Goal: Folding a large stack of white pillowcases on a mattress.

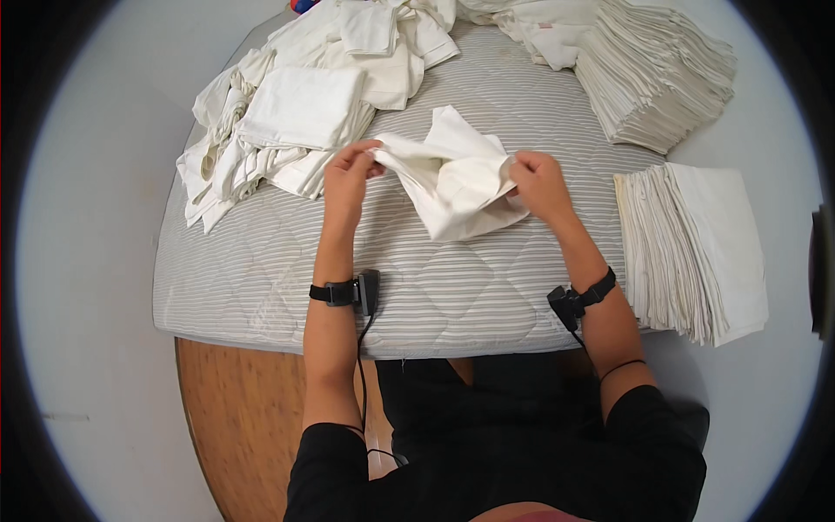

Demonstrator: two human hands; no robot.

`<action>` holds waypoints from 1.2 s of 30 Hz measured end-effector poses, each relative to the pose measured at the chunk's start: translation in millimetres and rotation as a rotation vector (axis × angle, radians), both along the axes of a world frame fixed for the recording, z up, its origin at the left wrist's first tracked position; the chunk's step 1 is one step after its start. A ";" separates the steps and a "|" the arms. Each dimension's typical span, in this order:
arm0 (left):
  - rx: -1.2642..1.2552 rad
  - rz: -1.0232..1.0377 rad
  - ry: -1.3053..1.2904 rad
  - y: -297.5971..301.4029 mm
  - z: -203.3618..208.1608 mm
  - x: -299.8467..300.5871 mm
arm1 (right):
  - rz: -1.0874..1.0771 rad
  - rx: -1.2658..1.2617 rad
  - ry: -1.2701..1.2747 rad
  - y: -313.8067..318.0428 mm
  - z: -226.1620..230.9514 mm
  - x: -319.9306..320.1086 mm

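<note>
A loose white cloth (461,187) hangs bunched between my two hands, over the middle of a striped mattress (435,296). My left hand (351,172) pinches one edge of it at the cloth's left side. At its right side, my right hand (539,184) grips another edge, fingers closed. The middle of the cloth sags in folds, and its lower part hangs close to the mattress; whether it touches I cannot tell. Just left of my left hand lies a folded white cloth (303,106) on top of a heap of white cloths (374,74).
Tall stacks of folded white cloths stand on the right: one at the far right (652,74), another at the near right (696,252) by the mattress edge. A wooden floor (243,418) shows below the front edge. Black straps with small devices (344,293) and cables circle my forearms.
</note>
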State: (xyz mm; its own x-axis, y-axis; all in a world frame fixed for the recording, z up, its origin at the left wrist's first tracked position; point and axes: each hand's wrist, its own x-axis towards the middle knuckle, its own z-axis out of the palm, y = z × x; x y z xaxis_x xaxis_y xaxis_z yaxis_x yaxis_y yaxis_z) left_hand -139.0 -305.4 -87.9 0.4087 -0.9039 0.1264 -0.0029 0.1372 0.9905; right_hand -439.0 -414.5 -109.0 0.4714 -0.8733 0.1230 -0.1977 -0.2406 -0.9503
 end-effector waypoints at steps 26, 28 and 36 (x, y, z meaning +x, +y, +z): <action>-0.070 -0.487 0.103 11.1 2.7 -49.3 | 0.371 0.046 0.047 35.7 46.3 2.8; -0.252 -0.274 0.334 8.0 11.8 -36.9 | 0.007 0.003 -0.229 15.3 33.3 -6.8; -0.626 -0.407 0.875 70.6 21.7 122.5 | -0.713 0.476 -1.156 -86.6 -0.6 -88.5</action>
